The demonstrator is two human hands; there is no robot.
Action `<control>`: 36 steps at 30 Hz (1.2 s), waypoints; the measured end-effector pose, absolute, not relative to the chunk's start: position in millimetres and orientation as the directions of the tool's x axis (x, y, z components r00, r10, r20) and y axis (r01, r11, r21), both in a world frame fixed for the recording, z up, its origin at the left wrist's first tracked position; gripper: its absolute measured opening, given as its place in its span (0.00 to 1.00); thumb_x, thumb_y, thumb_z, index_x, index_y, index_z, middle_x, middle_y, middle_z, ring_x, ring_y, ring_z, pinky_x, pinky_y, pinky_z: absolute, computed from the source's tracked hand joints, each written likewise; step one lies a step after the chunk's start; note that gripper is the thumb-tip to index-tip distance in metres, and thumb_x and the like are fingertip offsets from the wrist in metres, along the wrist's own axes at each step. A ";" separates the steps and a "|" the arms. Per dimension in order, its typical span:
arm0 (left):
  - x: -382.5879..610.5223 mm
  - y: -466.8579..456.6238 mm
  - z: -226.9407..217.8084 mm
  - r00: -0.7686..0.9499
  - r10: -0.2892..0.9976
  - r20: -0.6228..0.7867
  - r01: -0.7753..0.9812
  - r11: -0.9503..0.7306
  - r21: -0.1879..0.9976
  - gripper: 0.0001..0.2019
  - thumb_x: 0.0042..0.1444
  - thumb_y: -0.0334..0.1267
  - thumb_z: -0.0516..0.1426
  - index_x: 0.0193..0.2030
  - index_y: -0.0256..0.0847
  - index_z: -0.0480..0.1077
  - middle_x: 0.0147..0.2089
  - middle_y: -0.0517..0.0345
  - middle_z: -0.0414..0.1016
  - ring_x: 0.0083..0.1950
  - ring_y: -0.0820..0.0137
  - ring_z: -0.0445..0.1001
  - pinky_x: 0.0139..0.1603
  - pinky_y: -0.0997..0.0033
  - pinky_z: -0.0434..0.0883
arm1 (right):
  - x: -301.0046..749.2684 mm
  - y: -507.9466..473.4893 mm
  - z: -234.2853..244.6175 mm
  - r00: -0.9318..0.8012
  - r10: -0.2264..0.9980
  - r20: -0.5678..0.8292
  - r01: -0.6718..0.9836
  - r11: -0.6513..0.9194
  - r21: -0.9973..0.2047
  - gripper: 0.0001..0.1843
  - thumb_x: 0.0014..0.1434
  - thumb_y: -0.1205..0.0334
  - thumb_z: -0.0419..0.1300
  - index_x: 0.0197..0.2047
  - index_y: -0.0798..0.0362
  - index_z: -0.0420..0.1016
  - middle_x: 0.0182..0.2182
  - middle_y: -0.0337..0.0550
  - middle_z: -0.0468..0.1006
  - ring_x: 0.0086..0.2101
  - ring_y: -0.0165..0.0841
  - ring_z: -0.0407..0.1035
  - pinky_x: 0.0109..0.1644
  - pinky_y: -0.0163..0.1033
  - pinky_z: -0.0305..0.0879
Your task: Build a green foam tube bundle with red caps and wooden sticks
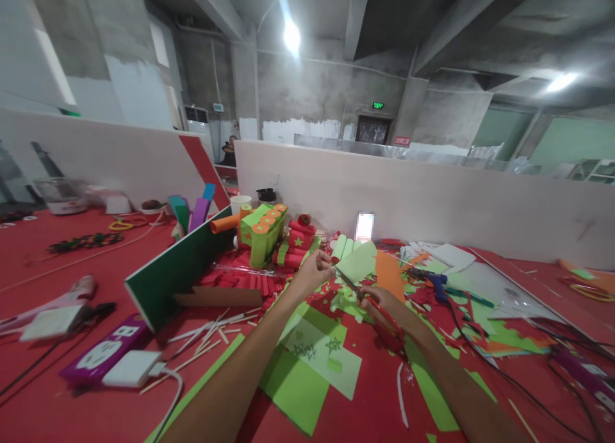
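My right hand [384,305] is closed around the red handles of a pair of scissors [346,279], whose blades point up and left. Close to the scissor tips, my left hand [316,271] is held in a pinch; whatever lies between its fingers is too small to make out. Below the hands, a pale green sheet [348,372] with hand-drawn stars lies over brighter green paper [293,392]. Scraps of green and red paper [350,305] are scattered under the scissors. Beyond my left hand stand a green paper model [263,234] with orange discs and red paper rolls [295,243] with a star.
A dark green board [177,270] stands at left, beside thin sticks [211,334] and a purple power strip [108,350]. A blue glue gun [438,286] trails its cable at right. A lit phone [365,226] leans against the white partition [432,193].
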State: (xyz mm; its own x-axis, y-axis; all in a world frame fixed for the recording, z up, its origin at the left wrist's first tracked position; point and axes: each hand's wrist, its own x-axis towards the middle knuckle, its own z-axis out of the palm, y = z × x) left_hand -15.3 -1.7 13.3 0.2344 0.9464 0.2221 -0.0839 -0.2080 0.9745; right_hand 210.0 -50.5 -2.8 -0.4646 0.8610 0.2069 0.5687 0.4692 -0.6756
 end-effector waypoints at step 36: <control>-13.2 -1.2 11.9 0.277 0.939 0.203 -0.057 -0.195 0.979 0.16 0.41 0.30 0.62 0.35 0.40 0.59 0.23 0.66 0.71 0.23 0.76 0.68 0.25 0.77 0.61 | 205.2 -54.1 -3.2 -0.470 0.855 0.222 0.579 0.488 -0.653 0.21 0.59 0.43 0.51 0.35 0.55 0.70 0.28 0.40 0.71 0.27 0.31 0.64 0.30 0.35 0.60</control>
